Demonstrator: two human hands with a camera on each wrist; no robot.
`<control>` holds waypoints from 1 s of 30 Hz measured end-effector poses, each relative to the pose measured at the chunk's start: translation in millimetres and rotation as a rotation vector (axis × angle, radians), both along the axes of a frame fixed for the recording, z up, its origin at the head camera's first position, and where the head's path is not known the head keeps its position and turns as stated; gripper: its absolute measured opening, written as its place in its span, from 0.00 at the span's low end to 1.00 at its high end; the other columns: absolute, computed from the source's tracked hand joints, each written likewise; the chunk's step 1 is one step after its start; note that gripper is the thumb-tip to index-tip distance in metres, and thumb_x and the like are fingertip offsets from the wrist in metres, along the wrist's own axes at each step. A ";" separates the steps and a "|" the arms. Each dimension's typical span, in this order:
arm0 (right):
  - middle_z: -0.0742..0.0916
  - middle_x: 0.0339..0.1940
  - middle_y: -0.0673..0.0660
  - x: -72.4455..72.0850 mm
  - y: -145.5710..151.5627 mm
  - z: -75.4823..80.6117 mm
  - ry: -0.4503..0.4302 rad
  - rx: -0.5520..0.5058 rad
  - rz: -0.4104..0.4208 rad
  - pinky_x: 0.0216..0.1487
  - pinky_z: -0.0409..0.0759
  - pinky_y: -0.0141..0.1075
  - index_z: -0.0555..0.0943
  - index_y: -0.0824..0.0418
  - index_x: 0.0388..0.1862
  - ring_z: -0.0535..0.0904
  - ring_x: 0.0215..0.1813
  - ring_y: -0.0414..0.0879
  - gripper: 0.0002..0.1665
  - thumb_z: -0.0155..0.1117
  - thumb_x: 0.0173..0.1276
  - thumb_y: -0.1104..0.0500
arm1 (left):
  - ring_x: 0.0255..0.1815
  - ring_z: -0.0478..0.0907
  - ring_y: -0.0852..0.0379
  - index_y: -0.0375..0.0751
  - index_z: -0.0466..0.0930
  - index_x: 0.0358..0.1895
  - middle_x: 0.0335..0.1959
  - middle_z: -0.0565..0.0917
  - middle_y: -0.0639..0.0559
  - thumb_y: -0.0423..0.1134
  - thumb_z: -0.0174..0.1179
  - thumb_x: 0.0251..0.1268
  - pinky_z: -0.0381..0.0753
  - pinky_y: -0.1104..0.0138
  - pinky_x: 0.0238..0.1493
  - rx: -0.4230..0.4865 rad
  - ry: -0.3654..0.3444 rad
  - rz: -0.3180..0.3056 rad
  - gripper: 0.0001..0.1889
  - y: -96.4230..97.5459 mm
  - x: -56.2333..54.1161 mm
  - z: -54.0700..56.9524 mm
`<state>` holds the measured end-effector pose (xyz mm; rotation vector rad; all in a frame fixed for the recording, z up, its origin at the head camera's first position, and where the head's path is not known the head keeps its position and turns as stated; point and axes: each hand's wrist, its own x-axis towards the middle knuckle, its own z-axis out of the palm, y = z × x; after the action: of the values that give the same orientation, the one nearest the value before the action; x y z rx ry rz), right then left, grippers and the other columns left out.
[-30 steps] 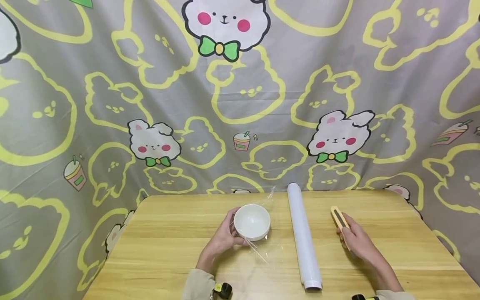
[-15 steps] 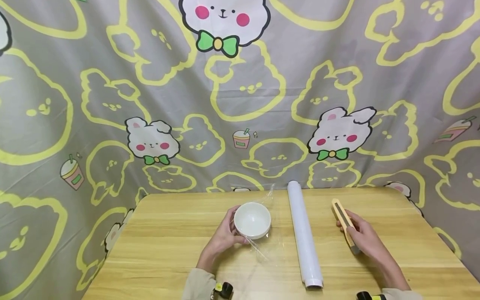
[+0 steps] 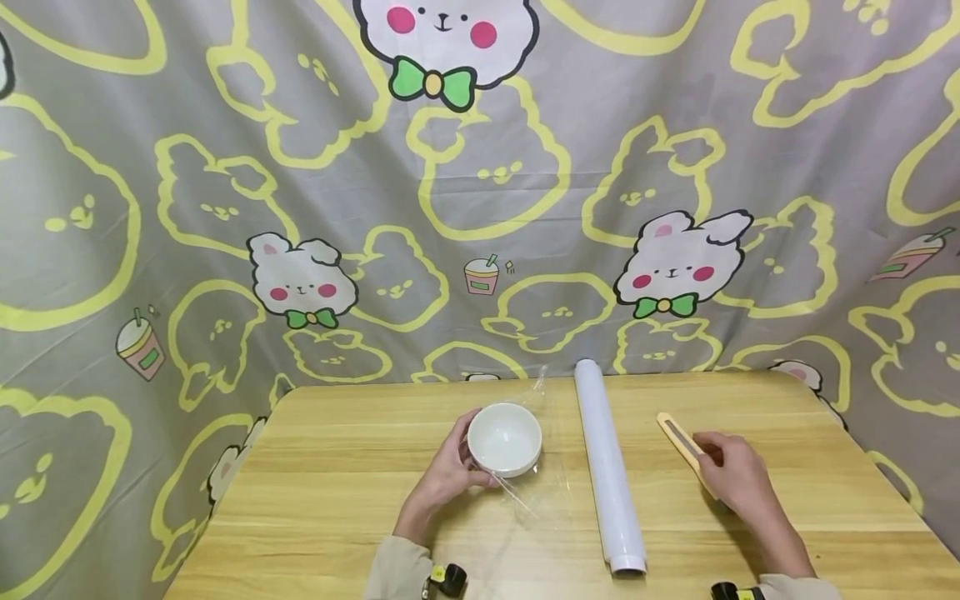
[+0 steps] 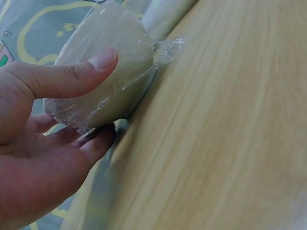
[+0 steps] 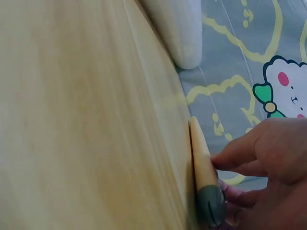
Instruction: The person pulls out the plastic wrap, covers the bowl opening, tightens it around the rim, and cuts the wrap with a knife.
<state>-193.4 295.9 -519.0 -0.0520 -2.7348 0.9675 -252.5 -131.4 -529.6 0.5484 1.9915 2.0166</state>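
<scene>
A white bowl (image 3: 505, 446) with cling film (image 3: 551, 479) about it stands at the middle of the table. My left hand (image 3: 450, 467) holds the bowl from its left side. In the left wrist view, the thumb (image 4: 72, 79) lies against the film-covered wall, and the other fingers reach round the lower side. Over on the right, my right hand (image 3: 735, 475) pinches a yellow utility knife (image 3: 681, 439) with a dark end (image 5: 210, 203). The knife lies low along the tabletop; no bare blade shows.
A long roll of cling film (image 3: 609, 471) lies between the two hands, running from the table's back edge towards the front. A patterned grey curtain (image 3: 405, 200) hangs behind the wooden table (image 3: 322, 508).
The right hand first raised and turned the knife, then lowered it to the tabletop, its fingers now on the knife's right side. The left hand and bowl have stayed in place.
</scene>
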 end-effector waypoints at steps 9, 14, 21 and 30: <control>0.87 0.43 0.66 11.6 -51.7 47.4 0.184 -0.059 0.069 0.41 0.86 0.47 0.79 0.72 0.60 0.85 0.43 0.59 0.18 0.61 0.73 0.68 | 0.77 0.55 0.28 0.31 0.46 0.79 0.78 0.55 0.28 0.07 0.67 0.37 0.68 0.59 0.72 0.033 -0.019 -0.016 0.60 0.4 1.7 0.3; 0.90 0.40 0.57 28.6 -115.5 74.0 0.069 -0.176 0.284 0.39 0.85 0.34 0.80 0.65 0.62 0.86 0.39 0.47 0.20 0.64 0.73 0.67 | 0.78 0.53 0.29 0.32 0.41 0.82 0.80 0.51 0.30 0.07 0.67 0.38 0.69 0.60 0.71 0.033 -0.039 -0.016 0.63 -0.4 0.6 1.3; 0.72 0.72 0.75 44.2 -171.5 65.8 -0.196 -0.277 0.396 0.65 0.74 0.62 0.52 0.64 0.83 0.72 0.68 0.70 0.47 0.64 0.76 0.51 | 0.77 0.55 0.28 0.31 0.43 0.81 0.79 0.53 0.30 0.08 0.68 0.38 0.68 0.57 0.72 0.023 -0.021 -0.015 0.62 0.0 0.7 2.3; 0.80 0.55 0.77 39.1 -182.9 39.6 -0.314 -0.601 0.413 0.51 0.84 0.54 0.36 0.64 0.84 0.79 0.57 0.71 0.58 0.66 0.72 0.60 | 0.76 0.59 0.30 0.34 0.49 0.81 0.78 0.59 0.32 0.08 0.69 0.36 0.69 0.58 0.72 -0.002 -0.015 0.011 0.62 1.6 2.2 1.7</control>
<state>-154.2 113.0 -479.4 0.2902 -2.6543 2.0239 -250.4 -129.8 -527.8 0.5210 1.9916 2.0194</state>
